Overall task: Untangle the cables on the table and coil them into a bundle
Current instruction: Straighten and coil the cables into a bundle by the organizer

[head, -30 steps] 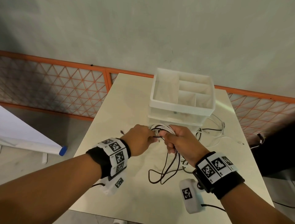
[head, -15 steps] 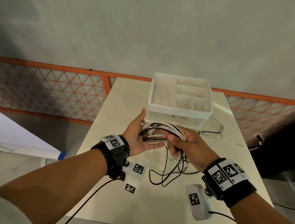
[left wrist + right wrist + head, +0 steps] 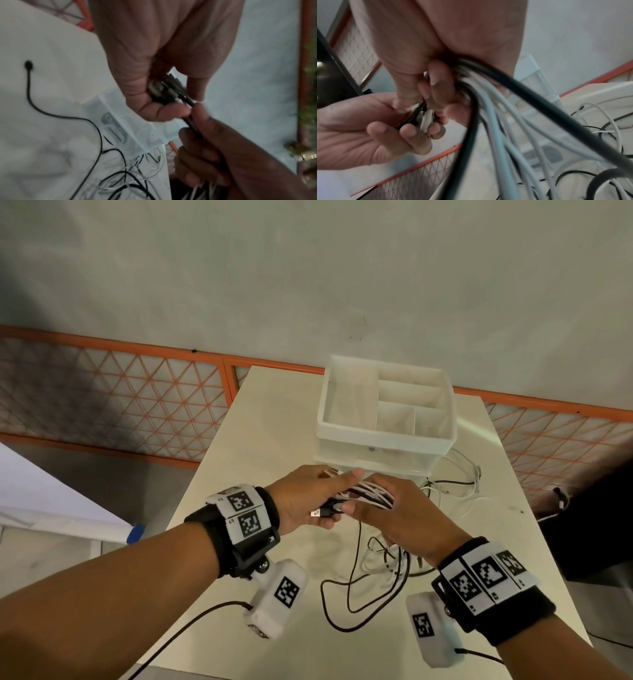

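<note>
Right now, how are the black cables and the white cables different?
The black cables are dark and their loops sprawl on the near part of the table; the white cables are pale and spread farther back, beside the organizer box. Both kinds are gathered in the right hand, their plug ends held by the left hand.

The left hand (image 3: pixel 154 56) pinches black plugs (image 3: pixel 169 90) while the right hand (image 3: pixel 223 155) grips the cables (image 3: pixel 192 116); loose cables (image 3: pixel 123 180) sprawl across the surface (image 3: pixel 42 101).
</note>
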Demonstrator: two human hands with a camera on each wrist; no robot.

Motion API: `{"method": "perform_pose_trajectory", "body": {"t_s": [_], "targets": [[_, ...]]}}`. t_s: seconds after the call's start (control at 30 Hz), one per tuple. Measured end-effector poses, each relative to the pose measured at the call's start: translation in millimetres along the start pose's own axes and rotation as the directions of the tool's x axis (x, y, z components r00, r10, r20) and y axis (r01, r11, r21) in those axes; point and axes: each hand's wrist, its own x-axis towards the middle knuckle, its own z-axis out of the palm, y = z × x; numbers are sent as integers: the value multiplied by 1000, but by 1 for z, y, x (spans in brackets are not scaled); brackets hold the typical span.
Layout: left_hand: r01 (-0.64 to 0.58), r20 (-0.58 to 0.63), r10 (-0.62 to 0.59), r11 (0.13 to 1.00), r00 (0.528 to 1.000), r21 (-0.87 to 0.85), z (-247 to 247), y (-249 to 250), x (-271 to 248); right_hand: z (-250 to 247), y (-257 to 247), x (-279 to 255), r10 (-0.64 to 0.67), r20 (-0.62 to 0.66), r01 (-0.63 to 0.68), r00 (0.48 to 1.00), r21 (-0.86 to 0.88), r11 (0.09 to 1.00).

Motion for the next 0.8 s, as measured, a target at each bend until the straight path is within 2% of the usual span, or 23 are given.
{"method": "perform_pose_trajectory", "body": {"t_s": [0.17, 0.33, 0.5, 0.63, 0.7, 0.8], "targets": [[-87, -116, 85, 996, 990, -15, 2, -2, 2, 10, -2, 4, 50, -62, -44, 997, 98, 994], [-1, -108, -17, 986, 994, -168, -5, -2, 3, 10, 3, 1, -6, -106, 21, 994, 142, 990], [32, 3, -33, 955, 999, -295, -4, -5, 1, 12, 1, 0, -107, -109, 103, 988, -45, 994], [50, 46, -44, 987, 998, -151, 3, -1, -3, 15, 4, 0, -103, -105, 95, 989, -79, 992], [33, -11, -33, 998, 999, -61, 6, 0, -4, 18, 4, 0, -102, -132, 88, 986, -109, 990], [-18, -161, 23, 999, 987, 32, 9, -1, 0, 23, 0, 0, -86, -201, 62, 976, -120, 991]]}}
